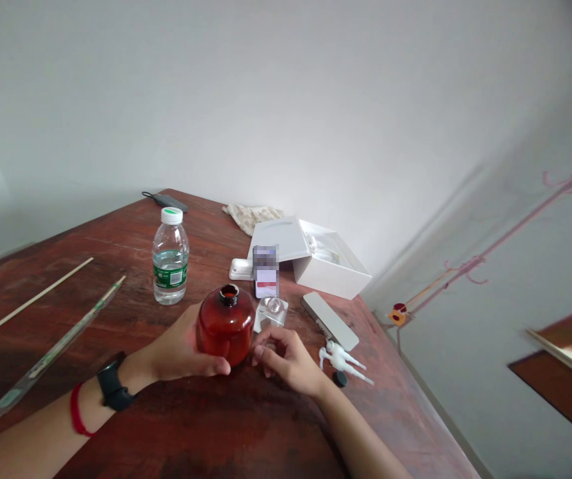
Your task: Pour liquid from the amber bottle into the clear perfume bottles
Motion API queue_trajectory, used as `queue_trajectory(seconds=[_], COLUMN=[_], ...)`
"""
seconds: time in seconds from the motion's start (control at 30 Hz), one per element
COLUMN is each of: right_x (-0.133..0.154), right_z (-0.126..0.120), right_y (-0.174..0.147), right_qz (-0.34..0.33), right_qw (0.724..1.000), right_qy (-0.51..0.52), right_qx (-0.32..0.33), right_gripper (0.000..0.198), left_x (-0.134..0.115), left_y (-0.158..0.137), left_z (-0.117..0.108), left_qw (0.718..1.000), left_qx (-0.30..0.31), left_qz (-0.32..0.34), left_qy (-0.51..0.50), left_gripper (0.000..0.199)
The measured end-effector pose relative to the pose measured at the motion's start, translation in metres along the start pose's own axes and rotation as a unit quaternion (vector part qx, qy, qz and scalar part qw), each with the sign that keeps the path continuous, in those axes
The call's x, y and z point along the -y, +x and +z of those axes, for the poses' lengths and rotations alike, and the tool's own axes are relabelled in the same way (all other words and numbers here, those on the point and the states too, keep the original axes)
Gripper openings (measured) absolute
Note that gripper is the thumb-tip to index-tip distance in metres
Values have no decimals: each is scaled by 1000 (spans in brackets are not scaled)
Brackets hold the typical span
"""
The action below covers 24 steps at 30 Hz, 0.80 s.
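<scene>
A round, amber-red bottle [227, 326] with an uncapped, open neck stands upright in the middle. My left hand [183, 346] is wrapped around its left side, thumb across the front. At the bottle's lower right is my right hand [286, 359], fingers curled and drawn together; whether anything is between them is hidden. Just behind this hand stands a clear, square bottle [273, 309]. To the right lie white pump heads [340, 357] with a small black cap [339, 378] beside them.
A water bottle [170, 259] stands left of the amber bottle. Farther left lie a bare stick [36, 297] and a wrapped chopstick pair [61, 346]. Behind are a phone [267, 279], an open white box [330, 273] and a cloth [251, 216]. A grey case [330, 319] lies right.
</scene>
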State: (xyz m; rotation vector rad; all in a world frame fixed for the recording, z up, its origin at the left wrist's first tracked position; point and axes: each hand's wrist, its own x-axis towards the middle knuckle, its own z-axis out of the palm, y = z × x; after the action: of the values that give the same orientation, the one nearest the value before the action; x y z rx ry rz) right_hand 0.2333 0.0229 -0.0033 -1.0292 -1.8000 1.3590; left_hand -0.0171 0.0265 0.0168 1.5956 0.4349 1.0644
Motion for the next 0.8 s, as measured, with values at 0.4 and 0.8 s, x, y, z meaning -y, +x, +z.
queue_trajectory(seconds=[0.4,0.8], right_x=[5,7], right_z=[-8,-10], right_y=[-3,-2], right_qz=[65,64], right_qw=[975,972], right_qy=[-28,-57], right_qx=[209,220], right_gripper=[32,28], left_x=[3,8], left_y=[-2,-3], left_z=[-2,-3], left_qw=[992,991], left_qx=[-106,-114], left_qz=[64,57], left_qy=[5,33], left_gripper=[64,63])
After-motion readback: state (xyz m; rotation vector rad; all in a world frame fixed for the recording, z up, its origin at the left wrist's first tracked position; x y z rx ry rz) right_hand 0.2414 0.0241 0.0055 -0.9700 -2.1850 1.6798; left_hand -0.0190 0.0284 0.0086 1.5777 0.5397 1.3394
